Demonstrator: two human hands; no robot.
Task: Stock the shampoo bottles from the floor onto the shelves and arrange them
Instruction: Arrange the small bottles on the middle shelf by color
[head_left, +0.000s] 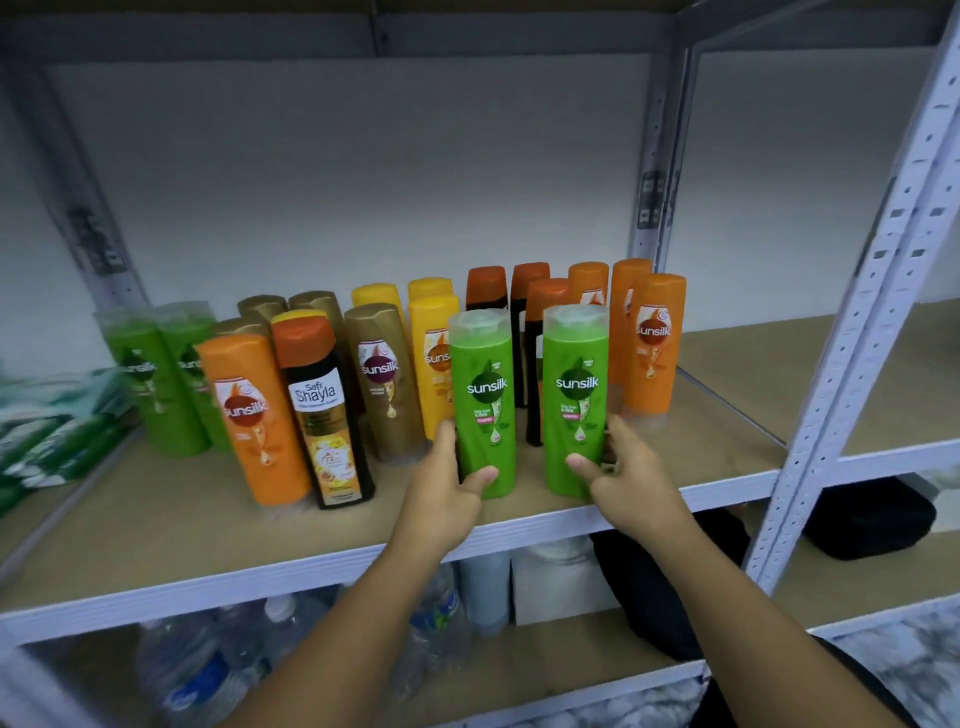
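Two green Sunsilk bottles stand upright near the front edge of the wooden shelf (156, 525). My left hand (447, 483) grips the left green bottle (483, 395) at its base. At the base of the right green bottle (575, 395), my right hand (623, 473) holds on with thumb in front. Behind them stand several bottles: orange (655, 343), dark ones with orange caps (485, 286), yellow (431, 358), gold (382, 379). Further left are an orange Sunsilk (254, 415), a black Safi Shayla bottle (324, 415) and two more green bottles (156, 379).
A white perforated shelf upright (852, 338) rises at the right. Green packets (47, 431) lie at the shelf's far left. On the lower shelf are water bottles (197, 670), a white container (556, 577) and black bags (872, 519).
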